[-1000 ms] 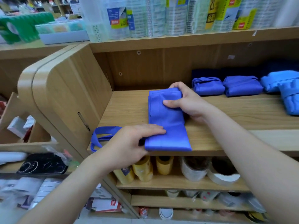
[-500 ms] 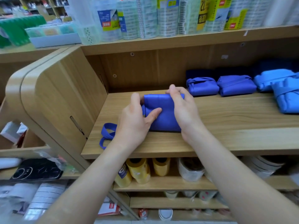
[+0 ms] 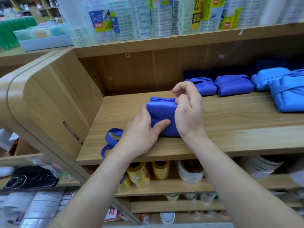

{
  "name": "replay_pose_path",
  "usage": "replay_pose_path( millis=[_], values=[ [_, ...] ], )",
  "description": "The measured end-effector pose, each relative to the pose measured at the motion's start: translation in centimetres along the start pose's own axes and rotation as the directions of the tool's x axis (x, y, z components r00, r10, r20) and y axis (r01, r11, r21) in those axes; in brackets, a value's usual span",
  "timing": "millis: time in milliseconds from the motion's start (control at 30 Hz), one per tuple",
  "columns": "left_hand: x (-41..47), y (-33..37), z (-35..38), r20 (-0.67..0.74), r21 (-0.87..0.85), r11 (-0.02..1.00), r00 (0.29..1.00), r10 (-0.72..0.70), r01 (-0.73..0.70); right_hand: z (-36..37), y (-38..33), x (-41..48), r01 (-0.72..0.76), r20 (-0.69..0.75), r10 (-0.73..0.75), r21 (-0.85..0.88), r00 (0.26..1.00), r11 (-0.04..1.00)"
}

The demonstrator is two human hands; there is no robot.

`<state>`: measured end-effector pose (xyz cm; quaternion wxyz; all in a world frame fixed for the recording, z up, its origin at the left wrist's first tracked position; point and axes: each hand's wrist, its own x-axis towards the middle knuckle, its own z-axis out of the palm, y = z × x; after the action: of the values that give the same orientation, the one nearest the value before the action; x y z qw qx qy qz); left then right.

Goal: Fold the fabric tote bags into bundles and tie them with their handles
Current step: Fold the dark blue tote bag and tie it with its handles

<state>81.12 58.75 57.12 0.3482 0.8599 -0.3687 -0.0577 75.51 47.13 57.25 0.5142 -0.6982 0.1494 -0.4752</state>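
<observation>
A blue fabric tote bag point(image 3: 162, 112), folded into a short thick bundle, lies on the wooden shelf point(image 3: 230, 122). My left hand point(image 3: 141, 135) grips its near left side, thumb pressed on top. My right hand point(image 3: 187, 109) covers the bundle's right side, its thumb hooked at the bundle's far edge and its fingers curled above. The bag's loose handle straps point(image 3: 111, 140) trail off the shelf's front edge to the left.
Two tied dark-blue bundles point(image 3: 204, 86) point(image 3: 233, 85) and lighter blue bundles point(image 3: 286, 92) sit at the shelf's back right. A wooden side panel point(image 3: 62, 102) closes the left. Packaged tape rolls point(image 3: 141, 17) stand above; yellow rolls point(image 3: 139, 173) fill the shelf below.
The long folded strip has been folded over into a short thick bundle. Both hands moved together onto it, the left from the near end, the right lifting its fingers off the far end.
</observation>
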Motion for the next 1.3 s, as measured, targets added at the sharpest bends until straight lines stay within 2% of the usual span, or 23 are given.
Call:
replay_pose_path(
  millis=[67, 133, 167, 233, 300, 333, 367, 467, 500, 600, 700, 767, 833, 900, 933, 1033, 1100, 1167, 1200, 1267, 1300],
  values=[
    [-0.2, 0.0, 0.2, -0.039, 0.017, 1.000, 0.999, 0.027, -0.026, -1.2, -0.7, 0.5, -0.012, 0.206, 0.033, -0.100, 0.978, 0.995],
    [-0.5, -0.2, 0.4, -0.074, 0.036, 0.997, 0.994, 0.075, -0.073, -3.1, -1.7, 1.2, 0.108, 0.493, 0.083, -0.347, 0.866, 0.932],
    [-0.6, -0.2, 0.6, -0.087, 0.053, 0.994, 0.991, 0.100, -0.096, -3.9, -2.3, 1.7, 0.239, 0.604, 0.133, -0.495, 0.786, 0.835],
    [-0.8, 0.0, 0.9, -0.093, 0.100, 0.989, 0.988, 0.119, -0.110, -4.9, -3.7, 2.3, 0.535, 0.713, 0.217, -0.661, 0.667, 0.527],
    [-0.9, 0.2, 1.2, -0.092, 0.147, 0.983, 0.988, 0.125, -0.111, -5.0, -4.5, 2.8, 0.704, 0.759, 0.202, -0.650, 0.619, 0.285],
    [-1.0, 0.2, 1.2, -0.089, 0.152, 0.982, 0.988, 0.128, -0.114, -4.8, -4.6, 3.0, 0.746, 0.780, 0.168, -0.626, 0.603, 0.228],
    [-1.0, 0.2, 1.1, -0.079, 0.143, 0.983, 0.989, 0.127, -0.115, -4.7, -4.5, 3.1, 0.770, 0.801, 0.138, -0.599, 0.583, 0.219],
    [-1.2, 0.2, 0.3, -0.011, 0.114, 0.985, 0.992, 0.128, -0.126, -5.1, -3.8, 3.1, 0.737, 0.813, 0.118, -0.569, 0.570, 0.365],
    [-1.1, 0.1, -0.3, 0.019, 0.147, 0.979, 0.990, 0.136, -0.138, -5.4, -3.6, 3.1, 0.732, 0.812, 0.116, -0.569, 0.572, 0.374],
    [-1.1, -0.1, -3.2, 0.116, 0.208, 0.970, 0.987, 0.107, -0.129, -6.3, -3.4, 3.4, 0.744, 0.803, 0.122, -0.588, 0.583, 0.317],
    [-1.5, -0.9, -6.7, 0.206, 0.060, 0.998, 0.978, 0.021, -0.034, -7.4, -3.2, 3.8, 0.721, 0.776, 0.148, -0.626, 0.613, 0.299],
    [-1.8, -2.2, -8.2, 0.260, -0.179, 0.984, 0.965, 0.042, 0.005, -8.2, -3.0, 4.0, 0.702, 0.761, 0.161, -0.644, 0.628, 0.304],
    [-2.0, -3.7, -8.7, 0.242, -0.493, 0.870, 0.962, 0.124, 0.012, -8.9, -2.7, 4.2, 0.679, 0.744, 0.174, -0.663, 0.645, 0.316],
    [-2.1, -4.7, -8.4, 0.164, -0.770, 0.638, 0.975, 0.149, 0.032, -9.5, -2.4, 4.3, 0.627, 0.721, 0.176, -0.677, 0.670, 0.386],
    [-2.1, -4.9, -7.9, 0.113, -0.852, 0.522, 0.986, 0.120, 0.034, -9.9, -2.4, 4.2, 0.600, 0.711, 0.176, -0.680, 0.681, 0.421],
    [-1.7, -4.4, -6.5, 0.006, -0.966, 0.257, 0.995, -0.099, 0.032, -10.7, -2.4, 4.0, 0.557, 0.707, 0.179, -0.665, 0.685, 0.497],
    [-1.4, -4.0, -5.5, 0.009, -0.978, 0.204, 0.978, -0.207, 0.052, -11.0, -2.4, 3.8, 0.544, 0.716, 0.191, -0.651, 0.671, 0.530],
    [-1.2, -4.0, -4.8, 0.024, -0.954, 0.283, 0.966, -0.256, 0.099, -11.1, -2.5, 4.0, 0.536, 0.714, 0.206, -0.656, 0.669, 0.532],
    [-1.1, -4.1, -4.6, 0.023, -0.918, 0.378, 0.966, -0.259, 0.123, -11.1, -2.5, 4.1, 0.536, 0.709, 0.219, -0.666, 0.670, 0.519],
    [-0.9, -4.2, -4.4, -0.020, -0.745, 0.653, 0.976, -0.219, 0.132, -11.0, -2.5, 4.5, 0.541, 0.701, 0.254, -0.688, 0.666, 0.483],
    [-1.0, -4.1, -4.4, -0.085, -0.594, 0.800, 0.982, -0.169, 0.086, -10.9, -2.5, 4.8, 0.543, 0.703, 0.270, -0.692, 0.658, 0.477]
  ],
)
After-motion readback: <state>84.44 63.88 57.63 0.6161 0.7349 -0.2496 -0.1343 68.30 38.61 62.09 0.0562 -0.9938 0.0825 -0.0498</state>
